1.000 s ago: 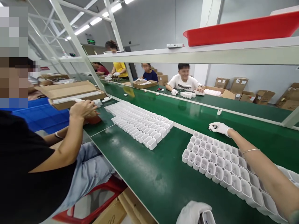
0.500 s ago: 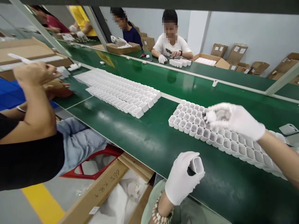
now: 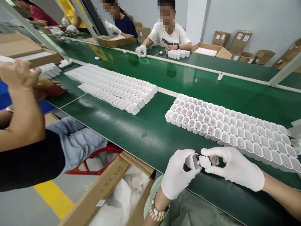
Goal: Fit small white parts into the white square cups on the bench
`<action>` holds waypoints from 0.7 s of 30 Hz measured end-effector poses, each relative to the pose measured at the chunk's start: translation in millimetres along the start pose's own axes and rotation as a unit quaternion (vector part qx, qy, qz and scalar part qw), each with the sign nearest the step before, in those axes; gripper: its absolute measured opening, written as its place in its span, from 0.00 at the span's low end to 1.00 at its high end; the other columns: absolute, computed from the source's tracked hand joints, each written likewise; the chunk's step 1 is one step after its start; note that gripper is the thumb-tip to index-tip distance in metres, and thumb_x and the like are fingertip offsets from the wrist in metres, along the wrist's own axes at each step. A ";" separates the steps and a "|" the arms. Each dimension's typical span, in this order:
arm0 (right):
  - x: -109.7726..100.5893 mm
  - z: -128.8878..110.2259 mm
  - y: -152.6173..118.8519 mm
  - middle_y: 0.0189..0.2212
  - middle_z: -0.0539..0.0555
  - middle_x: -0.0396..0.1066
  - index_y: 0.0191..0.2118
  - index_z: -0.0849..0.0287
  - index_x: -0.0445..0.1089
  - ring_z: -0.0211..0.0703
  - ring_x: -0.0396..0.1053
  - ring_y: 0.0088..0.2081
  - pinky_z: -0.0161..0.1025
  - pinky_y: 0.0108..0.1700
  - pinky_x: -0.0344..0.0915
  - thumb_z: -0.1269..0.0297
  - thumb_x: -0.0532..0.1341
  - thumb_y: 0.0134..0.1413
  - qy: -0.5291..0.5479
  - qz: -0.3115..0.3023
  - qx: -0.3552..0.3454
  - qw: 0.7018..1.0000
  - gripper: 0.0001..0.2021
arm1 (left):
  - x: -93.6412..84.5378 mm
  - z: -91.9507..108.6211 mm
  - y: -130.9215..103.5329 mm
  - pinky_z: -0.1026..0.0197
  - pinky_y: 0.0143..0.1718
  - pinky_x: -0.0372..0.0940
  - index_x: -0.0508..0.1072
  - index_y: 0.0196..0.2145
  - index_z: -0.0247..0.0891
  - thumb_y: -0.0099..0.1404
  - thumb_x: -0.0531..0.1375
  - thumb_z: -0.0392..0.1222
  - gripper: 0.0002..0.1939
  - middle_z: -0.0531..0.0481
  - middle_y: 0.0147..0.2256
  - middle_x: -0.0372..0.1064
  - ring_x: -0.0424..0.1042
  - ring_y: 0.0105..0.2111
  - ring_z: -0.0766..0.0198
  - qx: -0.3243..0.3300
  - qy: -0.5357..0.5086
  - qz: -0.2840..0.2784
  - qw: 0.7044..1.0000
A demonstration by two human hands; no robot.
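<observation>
Carefully square the small black-and-white component (image 3: 205,162), pinched between your right hand's (image 3: 209,161) thumb and fingertips, to the mouth of the white plastic housing (image 3: 191,163) just left of it; your left hand (image 3: 176,174), half-curled, grips that housing, so brace it firmly.

Markings in the head view, by clock position. At seven o'clock, an open cardboard carton (image 3: 80,216) bears dark handwriting (image 3: 111,179) along its flap: a plus sign, a figure like 8, a cross and a run of digits resembling 5692, the exact digits uncertain. Below the writing sits a small white label (image 3: 101,203), its print too small to read. Between twelve and one o'clock, a white T-shirt (image 3: 162,33) carries dark capital lettering (image 3: 168,42) across the chest, distorted by folds and not fully legible. At two o'clock, stacked cartons (image 3: 238,47) show white stickers (image 3: 246,38) with illegible print.
</observation>
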State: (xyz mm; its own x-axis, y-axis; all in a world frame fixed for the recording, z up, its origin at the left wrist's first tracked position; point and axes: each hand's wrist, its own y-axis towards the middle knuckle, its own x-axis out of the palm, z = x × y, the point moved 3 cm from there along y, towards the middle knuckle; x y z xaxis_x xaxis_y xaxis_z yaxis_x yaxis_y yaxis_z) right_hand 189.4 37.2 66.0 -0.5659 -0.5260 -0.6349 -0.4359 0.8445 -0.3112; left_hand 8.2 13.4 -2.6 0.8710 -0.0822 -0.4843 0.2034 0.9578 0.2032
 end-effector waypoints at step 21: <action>8.6 -5.5 -5.9 0.27 0.48 0.72 0.43 0.51 0.73 0.39 0.66 0.26 0.36 0.27 0.64 0.63 0.58 0.56 -0.044 0.024 -0.006 0.999 0.10 | 2.6 1.2 0.8 0.58 0.39 0.67 0.68 0.45 0.43 0.56 0.66 0.34 0.19 0.51 0.41 0.73 0.70 0.39 0.59 0.058 0.030 0.012 0.998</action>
State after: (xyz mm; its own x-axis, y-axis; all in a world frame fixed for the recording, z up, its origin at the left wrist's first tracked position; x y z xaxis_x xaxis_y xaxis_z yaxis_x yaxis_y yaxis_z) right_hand 183.2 27.1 66.3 -0.5230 -0.4732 -0.7089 -0.4188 0.8671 -0.2698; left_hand 11.1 13.7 -2.6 0.8484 -0.0401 -0.5278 0.2371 0.9203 0.3112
